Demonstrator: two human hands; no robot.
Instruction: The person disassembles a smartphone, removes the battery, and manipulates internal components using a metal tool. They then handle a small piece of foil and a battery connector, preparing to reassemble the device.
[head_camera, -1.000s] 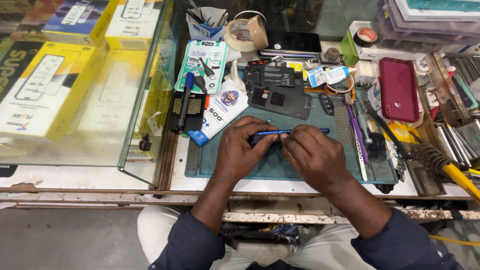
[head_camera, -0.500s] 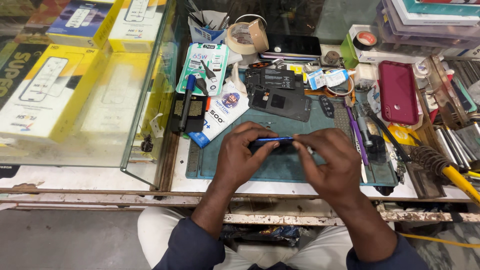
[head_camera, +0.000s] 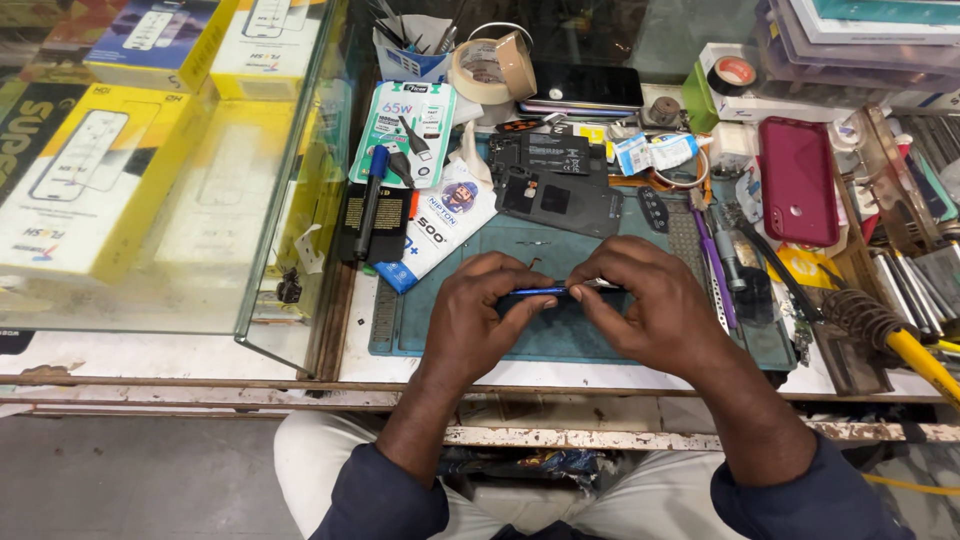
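Over a teal work mat (head_camera: 560, 340), my left hand (head_camera: 480, 315) and my right hand (head_camera: 655, 310) together grip a thin blue-edged phone (head_camera: 545, 291), held edge-on and level between them. My fingers curl over its two ends and hide most of it. Just beyond my hands, at the far side of the mat, lie a dark opened phone back and internal parts (head_camera: 555, 185).
A glass display case (head_camera: 160, 170) with yellow boxes fills the left. A maroon phone case (head_camera: 797, 180), tape roll (head_camera: 490, 68), black phone (head_camera: 585, 88), screwdrivers (head_camera: 715, 270), a blue-capped pen (head_camera: 368, 200), packets and a yellow-handled brush (head_camera: 880, 330) crowd the bench.
Both hands have shifted a little to the right along the mat and closed more tightly over the ends of the phone.
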